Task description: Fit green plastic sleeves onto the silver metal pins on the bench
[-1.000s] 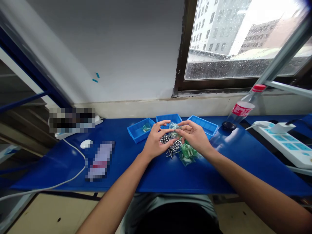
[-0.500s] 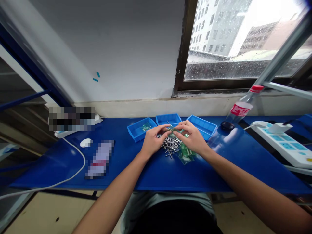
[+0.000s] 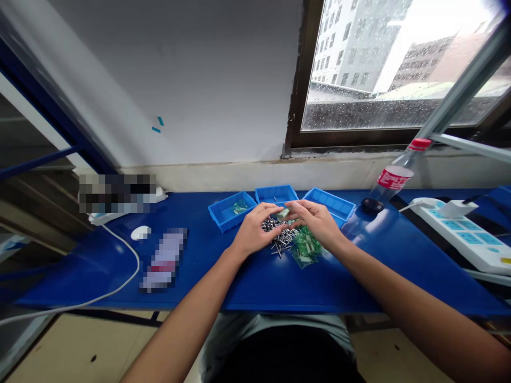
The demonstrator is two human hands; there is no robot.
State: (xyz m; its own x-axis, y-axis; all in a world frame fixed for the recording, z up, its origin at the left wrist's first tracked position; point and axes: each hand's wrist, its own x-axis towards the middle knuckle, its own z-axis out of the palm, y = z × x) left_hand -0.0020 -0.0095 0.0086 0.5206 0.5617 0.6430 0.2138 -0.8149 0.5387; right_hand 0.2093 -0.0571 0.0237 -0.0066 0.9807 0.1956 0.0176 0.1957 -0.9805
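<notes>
A small pale-green clear packet [image 3: 283,213] sits at the fingertips of my right hand [image 3: 317,221], which appears to pinch it. My left hand [image 3: 257,231] curves around the other side, its thumb and fingers apart, fingertips close to the packet. Whether they touch it is hard to make out. Under both hands lies a pile of shiny metal pins [image 3: 281,242], like rivets with thin stems. Beside it, below my right hand, rests a heap of green-tinted clear plastic packets [image 3: 306,250] with pale pieces inside.
Three blue bins stand behind my hands: the left bin [image 3: 217,213] holds some packets, the middle bin [image 3: 275,191] a thin pin, and there is a right bin [image 3: 339,205]. A bottle [image 3: 395,178] and power strip [image 3: 463,231] are right; a cable [image 3: 138,260] runs left.
My fingers have spread from a close two-handed pinch. My left thumb has dropped away from the fingers, and the pale-green packet shows more plainly between the hands.
</notes>
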